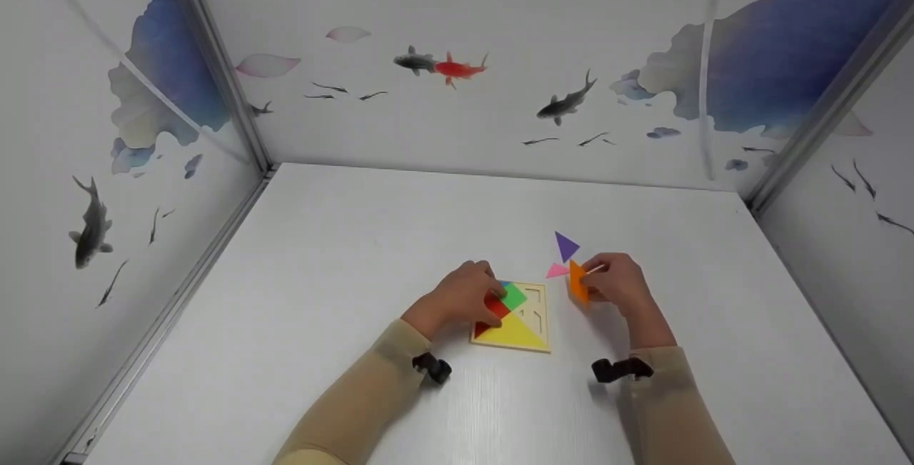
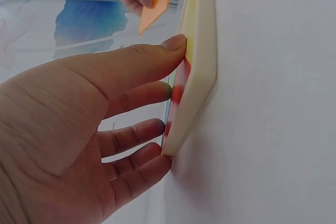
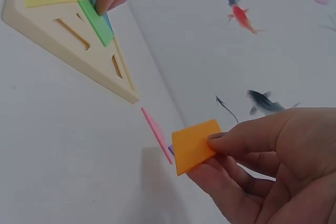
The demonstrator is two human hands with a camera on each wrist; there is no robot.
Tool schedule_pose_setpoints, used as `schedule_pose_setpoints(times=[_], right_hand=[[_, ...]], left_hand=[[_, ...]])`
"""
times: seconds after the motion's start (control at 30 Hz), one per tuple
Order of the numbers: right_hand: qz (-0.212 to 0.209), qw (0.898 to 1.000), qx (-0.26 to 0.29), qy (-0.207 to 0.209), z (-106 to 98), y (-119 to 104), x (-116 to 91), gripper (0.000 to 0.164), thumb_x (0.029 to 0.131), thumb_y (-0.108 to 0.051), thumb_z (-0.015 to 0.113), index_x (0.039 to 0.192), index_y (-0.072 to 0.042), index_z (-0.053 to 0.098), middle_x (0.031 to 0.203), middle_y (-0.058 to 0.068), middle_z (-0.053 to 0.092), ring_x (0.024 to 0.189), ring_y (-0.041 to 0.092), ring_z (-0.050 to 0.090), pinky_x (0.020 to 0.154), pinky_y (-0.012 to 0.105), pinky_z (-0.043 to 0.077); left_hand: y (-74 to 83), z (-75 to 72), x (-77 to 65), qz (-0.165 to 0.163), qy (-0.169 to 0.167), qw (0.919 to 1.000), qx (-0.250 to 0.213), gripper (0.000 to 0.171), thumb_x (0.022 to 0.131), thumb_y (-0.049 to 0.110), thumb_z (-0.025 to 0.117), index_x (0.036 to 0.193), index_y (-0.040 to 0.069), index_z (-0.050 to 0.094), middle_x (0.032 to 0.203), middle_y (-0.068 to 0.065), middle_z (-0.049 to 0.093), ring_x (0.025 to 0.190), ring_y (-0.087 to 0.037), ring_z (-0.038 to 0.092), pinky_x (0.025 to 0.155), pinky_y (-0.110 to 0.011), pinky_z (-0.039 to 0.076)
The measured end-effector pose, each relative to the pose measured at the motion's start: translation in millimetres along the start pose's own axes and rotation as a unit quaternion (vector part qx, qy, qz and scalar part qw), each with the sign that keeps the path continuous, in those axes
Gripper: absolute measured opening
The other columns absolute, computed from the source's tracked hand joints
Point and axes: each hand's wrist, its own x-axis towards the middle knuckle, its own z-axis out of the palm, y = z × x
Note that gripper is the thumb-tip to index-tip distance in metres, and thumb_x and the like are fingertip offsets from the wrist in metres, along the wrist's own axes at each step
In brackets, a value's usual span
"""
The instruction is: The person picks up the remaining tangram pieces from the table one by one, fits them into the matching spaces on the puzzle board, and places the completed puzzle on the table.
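The filling of the square pale wooden puzzle tray [image 1: 543, 318] seems to be the step in hand: the flat orange four-sided piece [image 1: 577, 283] is pinched between the thumb and fingers of the right hand [image 1: 620, 283], just to the right of the tray. By the left hand [image 1: 460, 297], with fingers spread and not clenched, the tray's left side is touched (perhaps for steadying). For the next move, the orange piece should probably be laid flat and matched with a bare recess [image 3: 72, 34] in the tray.
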Motion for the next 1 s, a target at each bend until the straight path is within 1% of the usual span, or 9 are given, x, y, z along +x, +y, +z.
schedule_pose_setpoints(times=[0.2, 0.37, 0.47, 0.67, 0.83, 1.0], right_hand=[[0.010, 1.000, -0.001, -0.010, 5.2, -0.6, 1.3, 0.026, 0.098, -0.011, 0.072, 0.121, -0.001, 0.069, 0.125, 0.023, 0.066, 0.095, 0.027, 0.070, 0.081, 0.030, 0.064], [0.014, 1.000, -0.001, -0.019, 8.6, -0.6, 2.2, 0.027, 0.099, -0.012, 0.073, 0.123, -0.001, 0.068, 0.127, 0.023, 0.066, 0.095, 0.027, 0.069, 0.082, 0.029, 0.064], [0.018, 1.000, 0.003, -0.022, 11.1, -1.2, 2.5, 0.026, 0.098, -0.012, 0.073, 0.122, -0.002, 0.068, 0.127, 0.022, 0.066, 0.094, 0.026, 0.069, 0.081, 0.028, 0.064], [0.013, 0.999, 0.014, -0.026, 17.1, -2.1, 2.8, 0.025, 0.096, -0.009, 0.074, 0.119, -0.002, 0.069, 0.121, 0.020, 0.068, 0.087, 0.023, 0.069, 0.078, 0.027, 0.063], [0.006, 1.000, 0.001, -0.031, 21.4, -1.5, 3.4, 0.024, 0.096, -0.011, 0.075, 0.118, -0.004, 0.070, 0.123, 0.020, 0.068, 0.090, 0.024, 0.068, 0.079, 0.026, 0.063], [0.009, 0.999, -0.003, -0.039, 25.5, -2.7, 2.1, 0.023, 0.097, -0.013, 0.074, 0.118, -0.005, 0.070, 0.125, 0.019, 0.067, 0.093, 0.026, 0.067, 0.080, 0.026, 0.062]], left_hand=[[-0.8, -0.2, 0.4, 0.004, 0.002, 1.0000, -0.004, 0.049, 0.085, 0.043, 0.088, 0.129, 0.024, 0.079, 0.123, -0.001, 0.063, 0.112, -0.018, 0.051, 0.099, -0.032, 0.051], [-1.5, -0.5, 1.0, 0.014, 0.007, 0.9999, 0.004, 0.049, 0.085, 0.043, 0.087, 0.129, 0.023, 0.079, 0.123, -0.003, 0.065, 0.110, -0.019, 0.052, 0.096, -0.031, 0.051], [-1.4, -0.2, 1.2, 0.013, 0.008, 0.9999, 0.004, 0.050, 0.085, 0.044, 0.087, 0.130, 0.022, 0.079, 0.122, -0.002, 0.065, 0.109, -0.019, 0.052, 0.095, -0.030, 0.051], [0.8, -1.1, 1.3, 0.005, 0.011, 0.9999, 0.006, 0.048, 0.085, 0.041, 0.087, 0.129, 0.022, 0.079, 0.122, -0.002, 0.066, 0.110, -0.019, 0.054, 0.095, -0.030, 0.052], [0.5, -1.5, 1.2, 0.006, 0.011, 0.9999, 0.005, 0.048, 0.085, 0.042, 0.087, 0.129, 0.022, 0.079, 0.122, -0.002, 0.066, 0.110, -0.019, 0.054, 0.095, -0.030, 0.052], [-0.2, -1.6, 0.8, 0.006, 0.013, 0.9999, 0.003, 0.048, 0.086, 0.042, 0.087, 0.128, 0.022, 0.080, 0.121, -0.002, 0.066, 0.110, -0.019, 0.054, 0.094, -0.030, 0.051]])
